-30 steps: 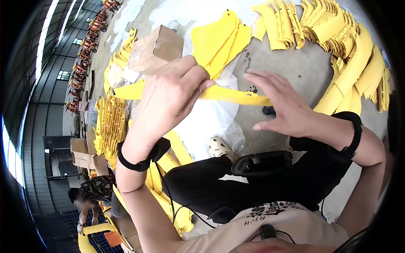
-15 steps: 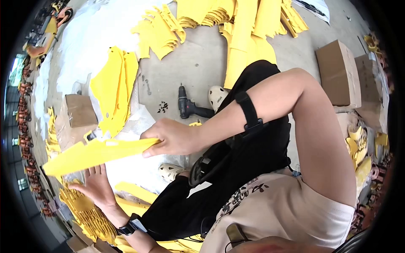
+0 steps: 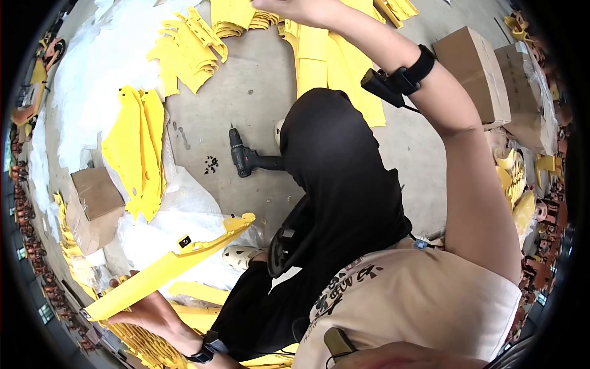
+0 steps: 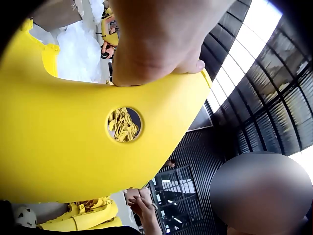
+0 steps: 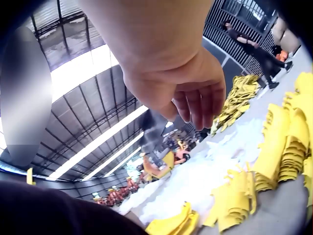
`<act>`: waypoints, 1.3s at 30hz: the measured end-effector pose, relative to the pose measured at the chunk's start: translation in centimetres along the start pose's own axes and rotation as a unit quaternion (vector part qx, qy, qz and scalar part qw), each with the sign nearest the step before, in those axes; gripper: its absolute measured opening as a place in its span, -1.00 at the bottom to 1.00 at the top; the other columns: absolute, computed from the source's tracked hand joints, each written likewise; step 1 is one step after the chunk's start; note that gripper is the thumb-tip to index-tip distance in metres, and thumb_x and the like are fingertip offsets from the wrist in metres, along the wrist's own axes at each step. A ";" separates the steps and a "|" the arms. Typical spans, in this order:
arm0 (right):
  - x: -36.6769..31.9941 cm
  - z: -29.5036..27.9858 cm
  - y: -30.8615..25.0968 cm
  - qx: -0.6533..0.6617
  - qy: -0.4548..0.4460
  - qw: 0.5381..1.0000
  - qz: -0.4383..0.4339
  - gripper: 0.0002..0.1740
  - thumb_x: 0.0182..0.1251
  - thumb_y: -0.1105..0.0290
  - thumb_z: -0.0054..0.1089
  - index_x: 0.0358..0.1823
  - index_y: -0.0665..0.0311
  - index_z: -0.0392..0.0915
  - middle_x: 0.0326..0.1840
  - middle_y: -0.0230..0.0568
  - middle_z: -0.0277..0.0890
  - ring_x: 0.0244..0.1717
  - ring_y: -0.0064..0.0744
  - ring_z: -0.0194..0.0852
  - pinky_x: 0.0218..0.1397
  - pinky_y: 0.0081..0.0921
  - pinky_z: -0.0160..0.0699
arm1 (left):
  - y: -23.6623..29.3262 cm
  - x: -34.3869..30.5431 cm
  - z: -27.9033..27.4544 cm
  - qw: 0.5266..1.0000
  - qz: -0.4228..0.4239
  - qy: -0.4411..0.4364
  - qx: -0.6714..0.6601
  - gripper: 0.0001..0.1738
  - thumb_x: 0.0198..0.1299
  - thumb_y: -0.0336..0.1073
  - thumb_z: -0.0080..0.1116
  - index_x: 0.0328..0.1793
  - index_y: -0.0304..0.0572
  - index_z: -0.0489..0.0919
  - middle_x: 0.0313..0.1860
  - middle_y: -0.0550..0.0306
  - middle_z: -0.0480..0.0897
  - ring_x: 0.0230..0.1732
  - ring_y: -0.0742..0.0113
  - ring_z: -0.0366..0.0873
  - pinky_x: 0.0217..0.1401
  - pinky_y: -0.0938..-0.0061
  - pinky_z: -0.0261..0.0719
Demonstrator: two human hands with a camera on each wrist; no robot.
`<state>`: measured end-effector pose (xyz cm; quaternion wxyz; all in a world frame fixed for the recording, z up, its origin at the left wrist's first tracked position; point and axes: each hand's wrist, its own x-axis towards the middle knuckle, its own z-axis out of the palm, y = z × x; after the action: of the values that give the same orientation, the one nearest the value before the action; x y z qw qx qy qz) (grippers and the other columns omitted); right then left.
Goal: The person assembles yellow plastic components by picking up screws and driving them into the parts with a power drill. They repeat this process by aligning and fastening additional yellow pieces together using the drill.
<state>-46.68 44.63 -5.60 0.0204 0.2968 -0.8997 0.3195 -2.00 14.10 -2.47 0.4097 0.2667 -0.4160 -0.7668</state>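
Observation:
A long yellow panel (image 3: 153, 275) slants across the lower left of the head view, a small black clip on its upper edge. My left hand (image 3: 149, 309) grips its lower-left end, thumb on the near side and fingers partly hidden behind it. In the left wrist view the same panel (image 4: 58, 132) shows a round hole, and my left hand (image 4: 156, 54) holds its edge. My right hand (image 3: 298, 9) is at the top of the head view, away from the panel. Its fingers hang loosely bent with nothing in them in the right wrist view, where the hand (image 5: 178, 83) is fully visible.
A drill (image 3: 249, 161) and small black pieces (image 3: 211, 164) lie on the floor. Stacked yellow panels (image 3: 136, 154) stand left, with more panels (image 3: 313, 55) at the top. Cardboard boxes (image 3: 473, 74) stand right; another box (image 3: 97, 195) is left.
The panel has passed from my right hand to my left and now tilts up to the right. My right hand has let go and moved up and away. The head view has shifted.

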 end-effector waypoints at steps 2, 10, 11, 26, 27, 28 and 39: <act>1.3 2.9 10.8 -0.018 0.066 0.990 0.127 -0.40 0.31 -0.10 0.13 0.16 0.22 0.57 -0.09 -0.13 0.68 -0.08 -0.27 0.68 0.08 -0.37 0.59 | -1.2 0.3 -0.8 1.000 -0.013 -0.007 -0.005 -0.13 0.17 0.41 -0.02 0.38 -0.09 0.37 0.27 0.15 0.51 0.34 0.19 0.40 0.53 0.08 0.21; -0.8 14.9 26.4 0.270 0.122 0.872 0.391 0.02 0.03 0.11 0.56 0.38 0.57 0.18 0.39 0.20 0.30 0.39 -0.04 0.31 0.44 -0.28 0.28 | -5.9 -0.2 0.7 0.995 -0.049 -0.072 0.047 0.01 0.02 0.39 0.17 0.49 -0.06 0.26 0.47 0.11 0.31 0.49 0.19 0.23 0.63 0.17 0.03; -0.4 15.4 27.1 0.270 0.117 0.873 0.389 0.02 0.03 0.11 0.56 0.38 0.57 0.18 0.39 0.20 0.30 0.39 -0.04 0.31 0.44 -0.28 0.28 | -5.9 0.1 0.3 0.991 -0.061 -0.105 0.054 0.01 0.02 0.41 0.15 0.49 -0.04 0.26 0.48 0.10 0.29 0.50 0.16 0.21 0.63 0.15 0.01; 3.6 15.1 25.7 0.218 0.186 0.819 0.497 -0.12 -0.07 0.24 0.63 0.22 0.44 0.30 0.06 -0.02 0.48 0.02 -0.21 0.52 -0.04 -0.26 0.55 | -5.5 -0.2 -0.8 0.993 -0.074 -0.079 0.050 -0.10 0.10 0.40 0.11 0.45 0.06 0.31 0.40 0.20 0.39 0.42 0.24 0.31 0.51 0.18 0.23; 3.7 16.3 25.8 0.266 0.205 0.789 0.514 -0.27 -0.02 0.37 0.60 0.16 0.34 0.36 -0.01 -0.12 0.54 -0.06 -0.23 0.56 -0.12 -0.25 0.58 | -5.4 -0.3 -1.1 0.990 -0.089 -0.082 0.069 -0.05 0.09 0.43 0.08 0.49 0.03 0.26 0.40 0.20 0.38 0.43 0.25 0.29 0.51 0.17 0.21; 3.4 16.8 26.3 0.342 0.153 0.797 0.473 -0.45 0.04 0.47 0.53 0.05 0.25 0.44 -0.10 -0.21 0.59 -0.14 -0.23 0.60 -0.17 -0.30 0.60 | -5.3 -0.4 -1.5 0.993 -0.079 -0.068 0.064 -0.05 0.09 0.43 0.08 0.49 0.03 0.26 0.40 0.20 0.38 0.43 0.25 0.29 0.51 0.17 0.21; 5.5 10.8 27.8 0.486 0.182 0.806 0.286 -0.77 0.38 0.40 0.22 0.00 0.32 0.51 -0.06 -0.21 0.59 -0.10 -0.32 0.58 -0.02 -0.37 0.63 | -4.3 -0.5 -0.5 0.976 -0.085 -0.193 0.050 -0.46 0.17 -0.27 0.41 0.19 -0.14 0.38 0.04 0.26 0.59 0.09 0.49 0.53 0.19 0.48 0.49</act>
<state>-64.72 52.65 -28.61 -0.0559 -0.0664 -0.6506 0.7545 -3.13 15.73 -6.40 0.2407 0.1679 -0.5007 -0.8143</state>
